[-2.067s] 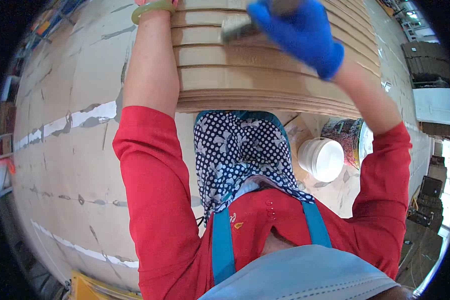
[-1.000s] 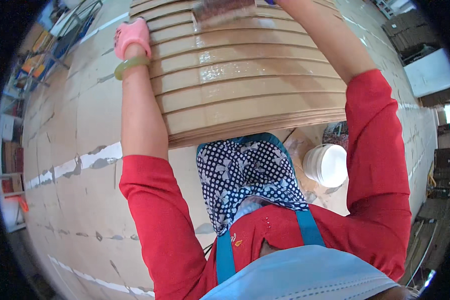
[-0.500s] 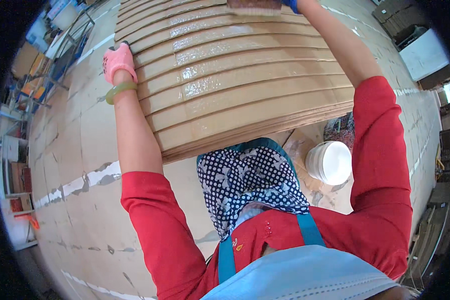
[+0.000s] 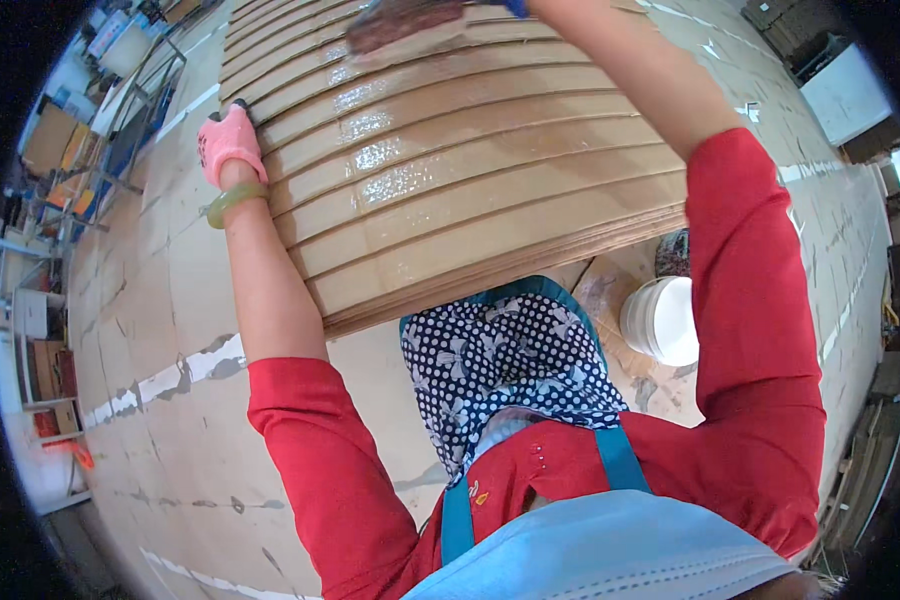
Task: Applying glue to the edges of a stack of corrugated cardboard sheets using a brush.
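Overlapping brown cardboard sheets [image 4: 470, 170] lie fanned in steps before me, with a wet, glossy band down their left part. In a pink glove with dark fingertips, my left hand [image 4: 228, 145] is closed on the left edge of the sheets. My right hand [image 4: 500, 6], in a blue glove, is at the top of the view and partly cut off. It grips a wide brush [image 4: 410, 32], whose bristles lie against the far sheets, blurred by motion.
A white bucket [image 4: 662, 320] stands on the floor right of my patterned apron [image 4: 510, 360]. To the far left is a metal rack [image 4: 135, 110] near shelves with boxes. A white box-shaped thing [image 4: 848, 95] and stacked cardboard [image 4: 865, 470] line the right side.
My right hand has swept the brush leftward across the sheets, onto the glossy band. My left hand stays at the left edge, slightly lower in view.
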A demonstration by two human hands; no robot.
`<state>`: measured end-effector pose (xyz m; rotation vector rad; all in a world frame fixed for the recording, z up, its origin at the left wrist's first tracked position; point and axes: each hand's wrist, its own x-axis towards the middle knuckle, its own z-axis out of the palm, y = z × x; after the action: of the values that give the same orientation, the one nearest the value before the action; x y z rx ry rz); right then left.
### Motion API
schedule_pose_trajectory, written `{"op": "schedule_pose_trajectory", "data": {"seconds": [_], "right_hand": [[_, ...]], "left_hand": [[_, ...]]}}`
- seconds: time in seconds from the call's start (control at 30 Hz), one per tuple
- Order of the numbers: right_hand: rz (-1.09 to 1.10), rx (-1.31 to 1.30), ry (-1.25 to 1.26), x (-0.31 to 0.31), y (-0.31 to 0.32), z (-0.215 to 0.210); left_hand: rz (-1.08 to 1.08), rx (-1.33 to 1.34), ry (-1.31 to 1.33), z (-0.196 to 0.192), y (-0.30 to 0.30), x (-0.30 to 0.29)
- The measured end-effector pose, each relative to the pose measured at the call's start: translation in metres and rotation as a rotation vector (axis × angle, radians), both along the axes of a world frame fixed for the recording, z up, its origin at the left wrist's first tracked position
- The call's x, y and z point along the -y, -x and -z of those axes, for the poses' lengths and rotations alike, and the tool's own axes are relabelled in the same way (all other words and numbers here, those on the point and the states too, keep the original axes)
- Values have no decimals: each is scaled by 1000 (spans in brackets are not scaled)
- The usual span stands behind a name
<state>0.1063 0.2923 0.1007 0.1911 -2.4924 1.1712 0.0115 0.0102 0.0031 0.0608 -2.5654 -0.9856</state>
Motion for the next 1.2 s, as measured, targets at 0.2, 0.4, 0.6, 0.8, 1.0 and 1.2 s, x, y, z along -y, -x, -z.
{"op": "schedule_pose_trajectory", "data": {"seconds": [0.2,0.4,0.6,0.8,1.0,1.2], "right_hand": [[66,314,-216,3,-47,25],[-13,127,-390,-94,-78,10],[478,-79,27,-143,-33,32],[135,170,116,-98,-132,57],[36,235,118,-80,-187,-1],[-193,-33,-40,-115,-168,12]], "left_hand": [[37,44,-94,5,-1,2],[21,-4,-31,17,27,17],[61,-27,-51,14,18,-2],[36,-20,-51,22,28,25],[22,-19,-66,14,19,7],[32,-47,-58,15,14,10]]}}
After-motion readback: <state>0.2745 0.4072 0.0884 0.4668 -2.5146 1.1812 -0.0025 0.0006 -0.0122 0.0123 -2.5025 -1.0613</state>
